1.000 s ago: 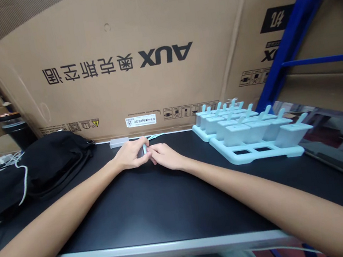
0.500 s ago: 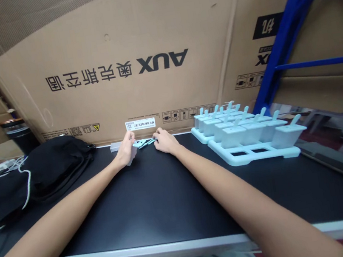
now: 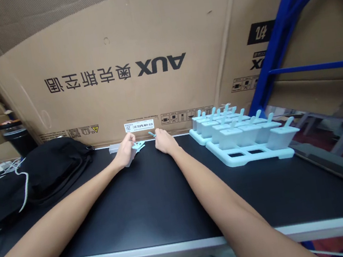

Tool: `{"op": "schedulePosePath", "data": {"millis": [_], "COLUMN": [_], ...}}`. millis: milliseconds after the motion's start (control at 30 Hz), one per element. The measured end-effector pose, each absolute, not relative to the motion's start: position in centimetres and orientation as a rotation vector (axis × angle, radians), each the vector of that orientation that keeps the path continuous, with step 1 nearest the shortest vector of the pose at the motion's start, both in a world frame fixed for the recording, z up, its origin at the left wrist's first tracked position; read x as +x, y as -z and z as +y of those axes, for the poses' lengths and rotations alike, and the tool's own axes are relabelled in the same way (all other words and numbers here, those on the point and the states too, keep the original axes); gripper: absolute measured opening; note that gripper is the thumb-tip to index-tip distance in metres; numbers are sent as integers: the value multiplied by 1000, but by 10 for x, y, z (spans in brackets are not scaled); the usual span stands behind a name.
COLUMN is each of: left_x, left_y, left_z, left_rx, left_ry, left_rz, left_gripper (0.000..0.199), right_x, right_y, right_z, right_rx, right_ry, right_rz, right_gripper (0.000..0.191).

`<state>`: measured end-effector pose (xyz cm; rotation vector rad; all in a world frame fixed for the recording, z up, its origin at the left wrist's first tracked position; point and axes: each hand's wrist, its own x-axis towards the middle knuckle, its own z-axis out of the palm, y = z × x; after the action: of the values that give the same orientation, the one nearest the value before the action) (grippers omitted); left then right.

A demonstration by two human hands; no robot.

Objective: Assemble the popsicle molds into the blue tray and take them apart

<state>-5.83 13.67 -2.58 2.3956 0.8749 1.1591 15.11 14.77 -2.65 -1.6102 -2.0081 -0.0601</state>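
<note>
Fingers of the left hand (image 3: 125,151) grip a translucent mold (image 3: 129,163) mid-frame; the right hand (image 3: 165,142) pinches a light-blue stick (image 3: 152,134).

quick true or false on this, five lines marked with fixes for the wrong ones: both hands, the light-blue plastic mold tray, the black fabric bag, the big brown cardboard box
1. The left hand grips a translucent plastic mold cup. True.
2. The right hand is empty. False: it pinches a light-blue plastic stick.
3. The nearer light-blue plastic mold tray has two open slots along its front. True.
4. The black fabric bag lies to the right of the tray. False: it lies at the left side of the table.
5. The large AUX lettering on the big brown cardboard box is upside down. True.
</note>
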Motion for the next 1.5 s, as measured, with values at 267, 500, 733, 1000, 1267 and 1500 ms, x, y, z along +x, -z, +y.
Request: {"op": "schedulePosePath", "data": {"millis": [267,500,733,1000,1267,1500], "left_x": [-48,-23,-19,-20,-19,-20], "left_y": [18,30,21,30,20,22], "left_z": [110,99,88,89,81,82], "left_rx": [2246,2293,2318,2407,2974,2967], "left_ry": [-1228,-1115,-1020,-959,-696,-623], "left_rz": [883,618,649,677,1089,1203], "left_gripper": [26,29,35,49,47,60], "right_x": [170,163,147,141,137,135], "right_y": [27,3,1,14,7,10], "right_z": [105,60,51,48,35,43], "right_rx": [-1277,-737,-747,-952,-1223,-1354], "right_ry": [-301,-570,-431,181,392,506], "right_rz": [-1708,-1392,-1768,-1806,-2157,-2182], "right_gripper": [20,24,9,38,33,31]}}
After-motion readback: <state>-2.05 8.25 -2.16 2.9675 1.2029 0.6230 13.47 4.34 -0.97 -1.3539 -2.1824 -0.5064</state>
